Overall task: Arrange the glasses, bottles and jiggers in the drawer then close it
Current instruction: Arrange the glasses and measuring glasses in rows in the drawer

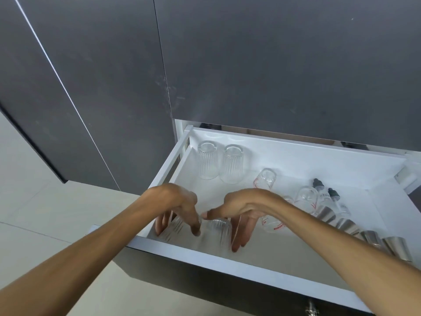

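The white drawer (227, 258) stands pulled out. At its front left, my left hand (180, 201) wraps a ribbed clear glass (176, 228), fingers on one side and thumb on the other. My right hand (241, 208) grips a second ribbed glass (218, 231) just beside it. Two more ribbed glasses (207, 161) (232, 165) stand upside down at the back left. Small measuring glasses with red marks (265, 179) (306, 197) (272, 224) lie mid-drawer. Two dropper bottles (321, 192) (337, 201) and several steel jiggers (346, 224) line the right side, partly behind my right forearm.
Dark grey cabinet doors (273, 65) rise above the drawer. The drawer's dark front panel (205, 286) faces me, with a metal fitting (311, 309) at the bottom edge. A pale tiled floor (45, 213) lies to the left.
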